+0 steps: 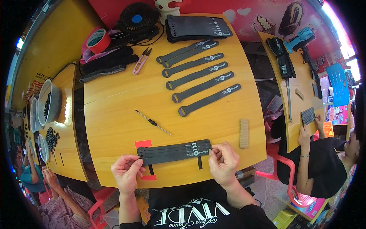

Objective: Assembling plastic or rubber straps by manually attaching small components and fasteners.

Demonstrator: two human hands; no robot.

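A small fanned stack of dark grey straps (171, 153) with white print lies across the near edge of the table. My left hand (127, 171) pinches its left end, where the looped ends are, between thumb and fingers. At the opposite end my right hand (224, 162) has its thumb and fingertips closed on the straps' tips. Two narrow black strips (200, 163) stick out from under the stack. Red tape pieces (143, 144) show above and below its left end. Farther up, several single straps (209, 100) lie in a slanted row, with a thicker strap pile (198, 28) behind them.
A thin double-ended tool with a black grip (153, 122) lies mid-table, a wooden block (244, 133) at right. Pink-handled snips (142, 61), a red tape roll (98, 41) and a black fan (137, 19) are far left. Other people work at side tables (301, 129).
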